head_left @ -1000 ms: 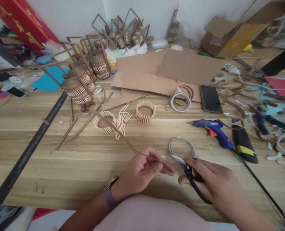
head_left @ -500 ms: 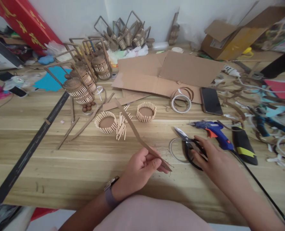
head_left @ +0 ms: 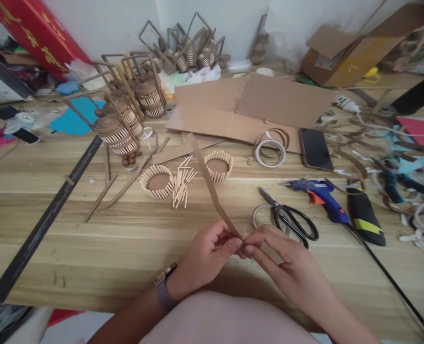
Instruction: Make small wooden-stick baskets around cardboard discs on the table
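Observation:
My left hand [head_left: 208,255] pinches the near end of a long brown cardboard strip [head_left: 212,188] that rises away from me over the wooden table [head_left: 90,239]. My right hand [head_left: 280,267] meets it from the right, fingertips pinched on the same end of the strip. Black-handled scissors [head_left: 291,220] lie on the table just beyond my right hand, over a thin wire ring [head_left: 260,215]. Two small round baskets of short sticks [head_left: 157,181] [head_left: 217,166] stand further back, with loose sticks [head_left: 181,184] between them.
A blue glue gun [head_left: 319,193] with a black cord and a black-and-yellow knife [head_left: 364,215] lie to the right. A phone [head_left: 315,148], a tape roll [head_left: 269,153], flat cardboard sheets [head_left: 251,105] and several finished lanterns [head_left: 126,119] lie behind. A long black ruler [head_left: 43,220] crosses the left side.
My right hand put the scissors down on the table, let them go, and came back to pinch the strip's near end. The strip swung up and to the right in my left hand.

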`<state>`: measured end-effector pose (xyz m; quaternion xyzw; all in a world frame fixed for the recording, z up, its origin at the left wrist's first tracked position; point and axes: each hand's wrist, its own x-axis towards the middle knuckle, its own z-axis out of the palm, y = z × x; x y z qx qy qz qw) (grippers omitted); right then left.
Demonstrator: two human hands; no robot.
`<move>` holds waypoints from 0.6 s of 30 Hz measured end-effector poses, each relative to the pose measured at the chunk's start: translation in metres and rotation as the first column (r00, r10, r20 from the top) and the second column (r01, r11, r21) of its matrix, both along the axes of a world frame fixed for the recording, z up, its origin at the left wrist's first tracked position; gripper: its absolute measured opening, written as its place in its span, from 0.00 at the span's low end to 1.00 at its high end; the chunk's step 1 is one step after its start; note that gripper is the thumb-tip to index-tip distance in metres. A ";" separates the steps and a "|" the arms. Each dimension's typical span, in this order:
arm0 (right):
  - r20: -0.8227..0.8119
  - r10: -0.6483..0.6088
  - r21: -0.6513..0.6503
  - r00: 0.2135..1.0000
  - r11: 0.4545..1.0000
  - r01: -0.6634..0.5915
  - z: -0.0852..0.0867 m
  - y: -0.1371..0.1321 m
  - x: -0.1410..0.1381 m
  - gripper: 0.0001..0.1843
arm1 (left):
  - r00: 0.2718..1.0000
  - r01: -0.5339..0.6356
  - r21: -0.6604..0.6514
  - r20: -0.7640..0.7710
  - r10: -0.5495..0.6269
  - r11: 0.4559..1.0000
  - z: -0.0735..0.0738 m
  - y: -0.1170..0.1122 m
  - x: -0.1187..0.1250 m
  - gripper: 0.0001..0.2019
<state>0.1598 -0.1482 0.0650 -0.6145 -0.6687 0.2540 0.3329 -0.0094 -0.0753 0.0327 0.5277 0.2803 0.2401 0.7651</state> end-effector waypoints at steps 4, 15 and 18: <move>0.082 0.007 0.110 0.997 0.994 -0.016 0.000 -0.001 0.007 0.11 | 0.999 0.021 0.056 -0.028 -0.019 0.998 -0.001 0.000 -0.001 0.13; 0.606 -0.217 0.077 0.765 0.973 0.216 -0.059 -0.019 0.103 0.17 | 0.993 -0.106 0.076 0.057 0.102 0.991 0.008 0.002 0.001 0.13; 0.559 -0.162 0.022 0.813 0.983 0.181 -0.055 -0.019 0.108 0.19 | 0.989 -0.107 0.122 0.113 0.094 0.987 0.006 0.002 0.001 0.11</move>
